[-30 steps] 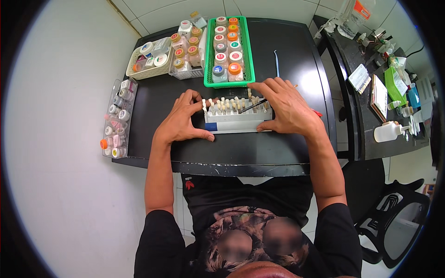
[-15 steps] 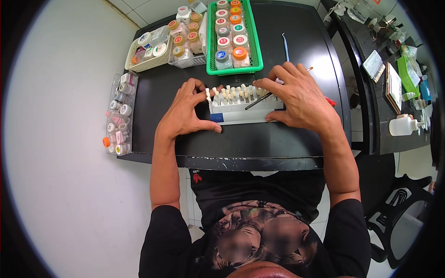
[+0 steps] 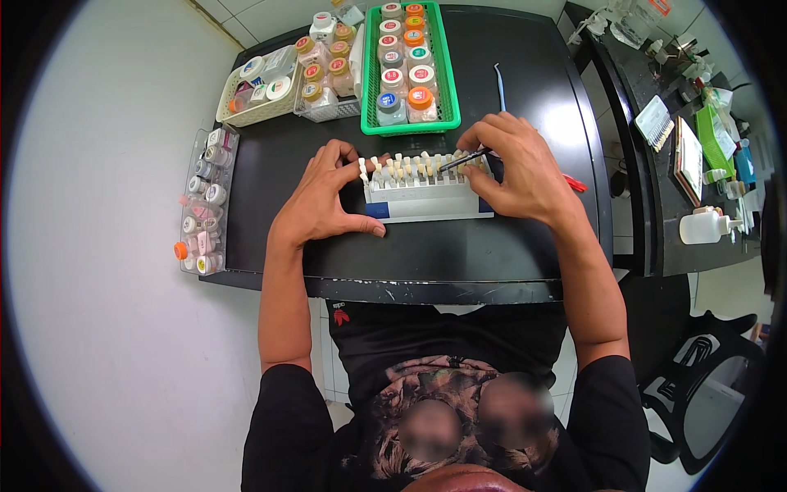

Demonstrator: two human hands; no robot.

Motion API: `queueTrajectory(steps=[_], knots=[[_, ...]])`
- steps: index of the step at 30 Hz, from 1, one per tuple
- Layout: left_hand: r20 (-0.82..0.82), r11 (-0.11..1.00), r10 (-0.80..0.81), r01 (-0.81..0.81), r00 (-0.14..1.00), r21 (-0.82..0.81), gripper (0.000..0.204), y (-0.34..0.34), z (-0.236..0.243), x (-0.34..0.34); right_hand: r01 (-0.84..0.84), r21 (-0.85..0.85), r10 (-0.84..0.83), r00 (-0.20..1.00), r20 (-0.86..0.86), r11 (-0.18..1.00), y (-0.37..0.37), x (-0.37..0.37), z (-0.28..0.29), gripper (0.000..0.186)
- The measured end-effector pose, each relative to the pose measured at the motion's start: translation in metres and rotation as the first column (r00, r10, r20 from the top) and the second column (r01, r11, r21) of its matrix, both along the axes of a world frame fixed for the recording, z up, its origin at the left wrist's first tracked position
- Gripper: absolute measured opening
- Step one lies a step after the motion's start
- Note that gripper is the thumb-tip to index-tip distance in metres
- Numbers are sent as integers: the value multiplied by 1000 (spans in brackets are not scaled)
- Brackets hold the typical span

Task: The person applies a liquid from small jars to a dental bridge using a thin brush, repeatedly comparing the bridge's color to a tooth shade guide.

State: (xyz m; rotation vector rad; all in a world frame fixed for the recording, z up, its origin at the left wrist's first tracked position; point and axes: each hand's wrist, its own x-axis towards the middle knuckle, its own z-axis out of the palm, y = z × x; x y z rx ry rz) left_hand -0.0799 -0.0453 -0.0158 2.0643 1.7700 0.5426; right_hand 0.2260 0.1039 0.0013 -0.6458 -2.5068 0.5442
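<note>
A white tooth shade guide (image 3: pixel 426 195) with rows of tooth-coloured tabs lies on the black table in front of me. Around its left end curves my left hand (image 3: pixel 320 201), closed on it, with fingers at the back and the thumb along the front edge. My right hand (image 3: pixel 529 172) pinches a slim black-handled brush (image 3: pixel 467 159) above the right part of the guide. The dark end of the handle points down-left among the tabs. The brush's other end is hidden behind my fingers.
Behind the guide stands a green basket (image 3: pixel 452 115) of capped jars. Left of it are a cream basket (image 3: pixel 262 112) and a clear rack (image 3: pixel 201 156) of small bottles. A blue hooked tool (image 3: pixel 500 86) and a red object (image 3: pixel 575 184) lie on the right.
My right thumb has left the guide's front edge and moved up to the tabs. The brush handle has shifted up, from over the front panel to the tabs. My left hand keeps its hold.
</note>
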Motion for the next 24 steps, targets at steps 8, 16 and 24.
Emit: queueTrajectory(steps=[8, 16, 24], knots=[[0, 1000, -4, 4, 1000, 20, 106, 1, 0, -1, 37, -50, -35, 999, 31, 998, -2, -8, -2, 30], [-3, 1000, -5, 5, 1000, 19, 105, -1, 2, -1, 29, -58, -26, 998, 53, 998, -4, -9, -2, 29], [3, 1000, -3, 3, 1000, -15, 105, -2, 0, -3, 26, -103, -22, 999, 40, 994, 1, -9, -11, 33]])
